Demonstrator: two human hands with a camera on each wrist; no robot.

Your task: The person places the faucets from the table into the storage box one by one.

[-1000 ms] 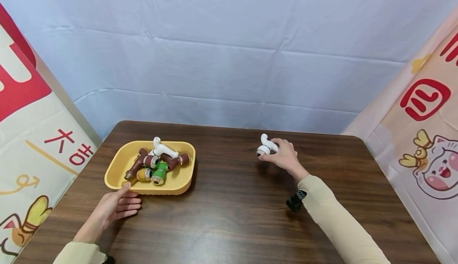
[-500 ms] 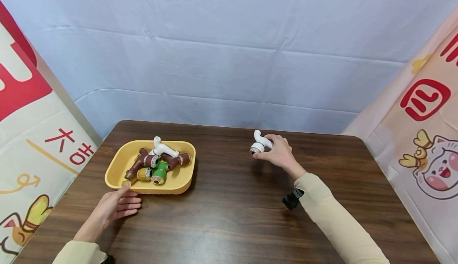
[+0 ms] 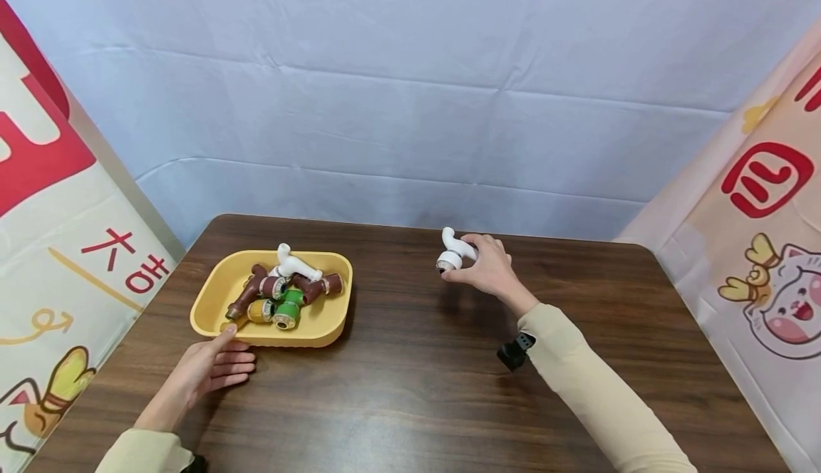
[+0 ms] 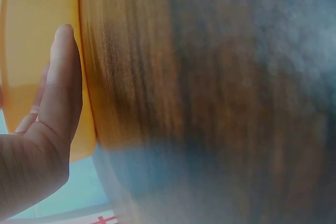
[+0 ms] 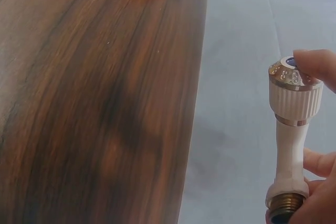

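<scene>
In the head view my right hand (image 3: pixel 489 268) holds a white faucet (image 3: pixel 452 251) above the right half of the table, spout up. The right wrist view shows the faucet (image 5: pixel 290 150) close: a fingertip rests on its jewelled silver knob cap, and other fingers are by its brass threaded end. At the left, my left hand (image 3: pixel 204 372) touches the near side of a yellow tray (image 3: pixel 301 342), thumb at the rim. Its fingers lie straight along the tray's outer wall. Inside the tray is a pile of faucets: a white faucet (image 3: pixel 296 268), brown faucets (image 3: pixel 246 298), a green faucet (image 3: pixel 288 310) and yellow parts.
The dark wooden table (image 3: pixel 398 387) has rounded far corners. A pale cloth (image 3: pixel 385 102) hangs behind it, and printed banners (image 3: pixel 770 245) flank both sides. A black device (image 3: pixel 513 352) is on the right wrist.
My right hand has moved left, and slightly away toward the far edge, with the white faucet. The left hand and the tray stay in place.
</scene>
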